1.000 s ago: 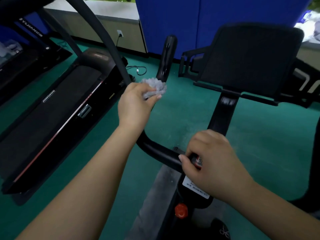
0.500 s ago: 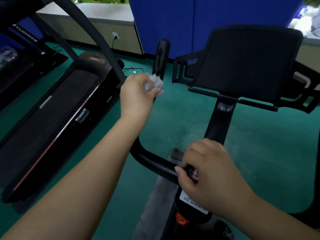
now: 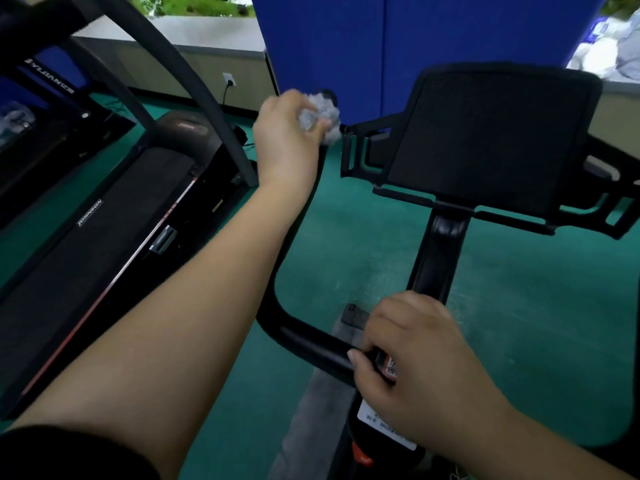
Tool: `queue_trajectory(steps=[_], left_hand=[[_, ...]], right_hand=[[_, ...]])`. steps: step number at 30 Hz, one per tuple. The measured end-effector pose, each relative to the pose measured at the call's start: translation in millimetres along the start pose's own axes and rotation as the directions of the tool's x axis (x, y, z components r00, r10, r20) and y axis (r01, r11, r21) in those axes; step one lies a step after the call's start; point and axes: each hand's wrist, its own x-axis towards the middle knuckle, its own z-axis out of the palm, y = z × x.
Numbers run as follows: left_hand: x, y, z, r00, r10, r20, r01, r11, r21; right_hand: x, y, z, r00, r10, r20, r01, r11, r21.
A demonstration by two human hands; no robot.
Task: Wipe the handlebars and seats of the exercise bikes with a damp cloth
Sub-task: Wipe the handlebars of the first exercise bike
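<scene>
A black exercise bike fills the middle of the head view. Its curved black handlebar (image 3: 304,344) runs from the stem up to the left grip end. My left hand (image 3: 285,140) is wrapped around the top of that grip, holding a crumpled grey-white cloth (image 3: 320,114) against it; the grip tip is hidden under the cloth. My right hand (image 3: 412,365) grips the handlebar close to the centre stem. The black console tray (image 3: 491,140) stands on its post (image 3: 438,258) behind the bar. No seat is in view.
A black treadmill (image 3: 104,244) lies at the left, its curved rail (image 3: 194,84) rising close to my left hand. A blue partition (image 3: 381,46) stands behind. Green floor (image 3: 519,323) surrounds the bike. A red knob (image 3: 360,452) sits low on the frame.
My left hand has slid up the left grip with the cloth, from partway along to its top end. My right hand has kept its hold near the stem.
</scene>
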Motion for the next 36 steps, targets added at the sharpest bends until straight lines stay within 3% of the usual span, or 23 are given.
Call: queue_trajectory(steps=[3, 7, 14, 18, 22, 24, 27, 31, 36], left_hand=[[1.1, 2.6, 2.9, 1.0, 0.004, -0.026, -0.005, 1.0, -0.027], [-29.7, -21.2, -3.2, 0.998, 0.06, 0.022, -0.061, 0.996, 0.062], [21.8, 12.2, 8.6, 0.999, 0.033, -0.038, -0.035, 0.999, -0.041], [-11.3, -14.0, 0.4, 0.99, 0.138, 0.023, -0.139, 0.989, 0.042], [-6.7, -11.8, -0.9, 0.995, 0.071, 0.066, -0.071, 0.997, -0.003], [19.7, -0.3, -0.1, 0.995, -0.066, 0.077, 0.08, 0.979, -0.187], [40.5, -0.3, -8.6, 0.952, -0.189, 0.239, 0.275, 0.874, -0.401], [5.6, -37.1, -20.2, 0.91, -0.232, 0.343, 0.348, 0.877, -0.331], [10.6, -40.9, -15.7, 0.921, -0.222, 0.32, 0.322, 0.897, -0.303]], right_hand=[[-0.6, 0.0, -0.4, 1.0, -0.001, 0.011, 0.001, 1.0, -0.006], [-0.4, -0.6, -1.0, 1.0, -0.001, 0.003, 0.001, 1.0, 0.003], [-1.1, -0.9, -1.6, 1.0, -0.002, 0.007, 0.002, 1.0, -0.008], [-0.9, -1.5, -2.8, 1.0, -0.007, -0.008, 0.007, 1.0, 0.01], [-0.7, -1.6, -2.6, 1.0, -0.011, 0.0, 0.011, 1.0, 0.006], [-0.2, -1.9, -2.5, 1.0, -0.007, 0.002, 0.007, 1.0, -0.005], [-0.5, -1.9, -2.5, 1.0, -0.009, -0.003, 0.009, 1.0, -0.006], [-0.8, -2.2, -2.7, 1.0, -0.013, -0.01, 0.013, 1.0, 0.004], [-1.9, -1.8, -0.6, 1.0, -0.006, -0.009, 0.006, 1.0, 0.006]])
